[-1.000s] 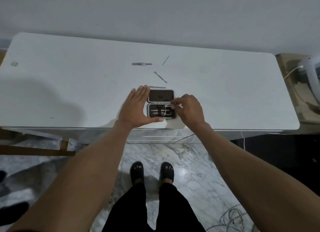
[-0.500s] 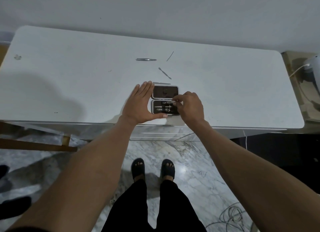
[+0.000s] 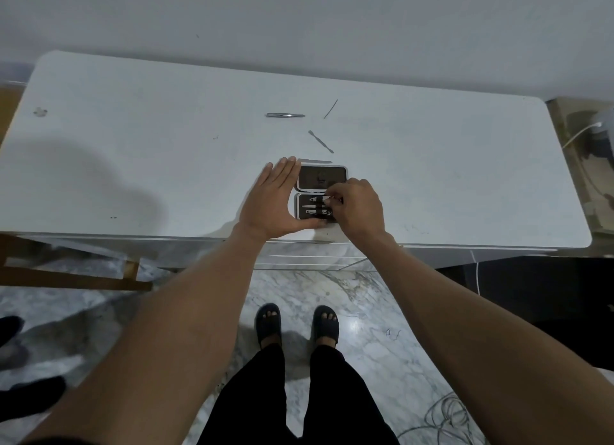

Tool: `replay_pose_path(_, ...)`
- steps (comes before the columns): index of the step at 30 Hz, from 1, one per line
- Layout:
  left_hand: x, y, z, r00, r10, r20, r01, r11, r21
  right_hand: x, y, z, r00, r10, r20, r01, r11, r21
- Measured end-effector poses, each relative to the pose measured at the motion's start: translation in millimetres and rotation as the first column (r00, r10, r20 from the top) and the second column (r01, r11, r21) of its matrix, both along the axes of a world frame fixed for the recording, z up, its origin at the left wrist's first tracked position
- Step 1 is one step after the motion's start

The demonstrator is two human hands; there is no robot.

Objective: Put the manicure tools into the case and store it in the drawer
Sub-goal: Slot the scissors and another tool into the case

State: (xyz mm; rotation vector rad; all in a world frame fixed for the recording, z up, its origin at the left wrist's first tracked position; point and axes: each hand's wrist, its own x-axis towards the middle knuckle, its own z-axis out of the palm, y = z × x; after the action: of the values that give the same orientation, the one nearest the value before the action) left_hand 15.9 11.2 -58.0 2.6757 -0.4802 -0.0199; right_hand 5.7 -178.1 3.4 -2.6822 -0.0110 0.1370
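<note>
White table (image 3: 133,152) against a pale wall (image 3: 299,22); grey marble floor (image 3: 375,338).

Home: marble floor (image 3: 365,298), white dresser (image 3: 133,152)

A white table (image 3: 133,165) stands against a pale wall (image 3: 299,22). Below lies marble floor (image 3: 365,298), with what may be coiled cable (image 3: 445,418) and 2 dark sandals (image 3: 268,321).

open case (image 3: 310,206) on table (image 3: 133,152), L hand (image 3: 270,205) bracing, R hand (image 3: 358,208) pinching tool (image 3: 327,198)
</note>
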Motion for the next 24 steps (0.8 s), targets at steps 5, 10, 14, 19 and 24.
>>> replay_pose_path(5, 1, 1, -2, 1.0, 0.001, 0.006, -0.001, 1.0, 0.006, -1, 7, -3, 1.0, -0.01, 0.019, 0.01, 1.0, -0.014)
replay_pose_path(10, 2, 2, -4, 1.0, -0.003, 0.003, 0.003, 1.0, 0.021, -1, 6, 0, 0.999, 0.013, 0.029, -0.011, 0.999, -0.038)
replay_pose_path(14, 2, 2, -4, 1.0, -0.01, 0.007, 0.01, 1.0, 0.029, -2, 7, 1, 0.999, 0.015, 0.04, -0.014, 0.999, -0.037)
replay_pose_path(19, 2, 1, -4, 1.0, -0.015, 0.016, 0.014, 1.0, 0.024, 2, 6, -1, 1.0, 0.007, 0.018, -0.006, 0.999, -0.037)
replay_pose_path(24, 1, 2, 0, 0.999, -0.02, 0.028, 0.019, 1.0, 0.022, 13, 3, 7, 1.0, 0.012, 0.01, -0.012, 1.0, 0.012)
